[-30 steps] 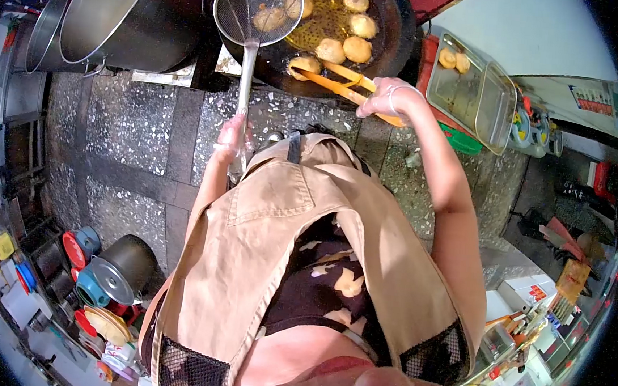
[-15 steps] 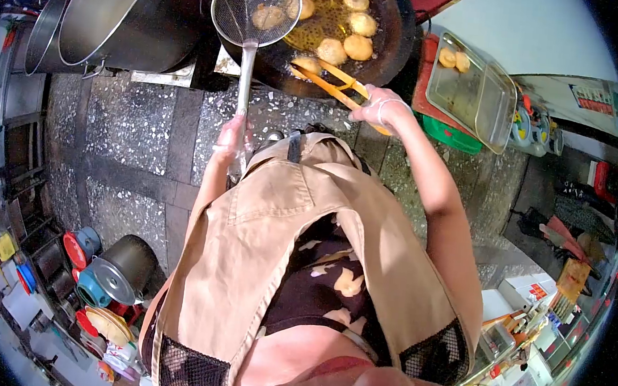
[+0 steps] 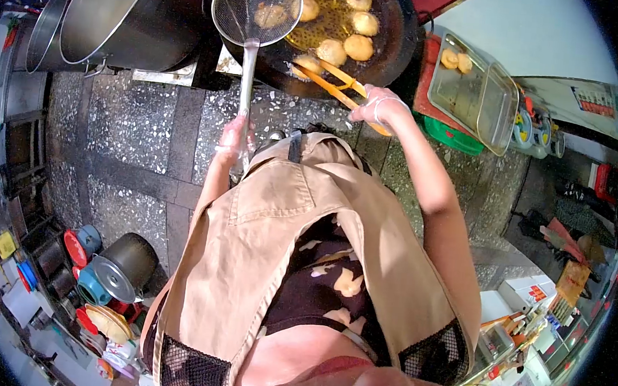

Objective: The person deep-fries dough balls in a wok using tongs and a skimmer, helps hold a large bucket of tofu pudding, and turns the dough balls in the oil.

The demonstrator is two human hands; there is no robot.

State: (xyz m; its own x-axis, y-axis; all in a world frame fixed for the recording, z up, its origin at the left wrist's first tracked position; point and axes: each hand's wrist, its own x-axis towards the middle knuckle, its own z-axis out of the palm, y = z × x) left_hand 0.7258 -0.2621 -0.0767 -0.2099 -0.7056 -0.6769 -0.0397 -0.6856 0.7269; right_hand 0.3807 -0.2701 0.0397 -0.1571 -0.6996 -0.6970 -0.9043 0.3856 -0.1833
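Slanting leftward, tongs (image 3: 333, 92) clamped in right grip (image 3: 379, 107), strainer (image 3: 252, 42) pointing ahead, seemingly clamped in left grip (image 3: 234, 133)

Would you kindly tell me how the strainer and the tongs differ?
The strainer has a round mesh bowl on a silvery handle, while the tongs have two slim orange arms. The strainer is in the left hand; the tongs are in the right hand. The strainer's bowl overlaps the left of the wok in view, whereas the tongs' tips are at a golden piece by its near edge. Both are handheld.
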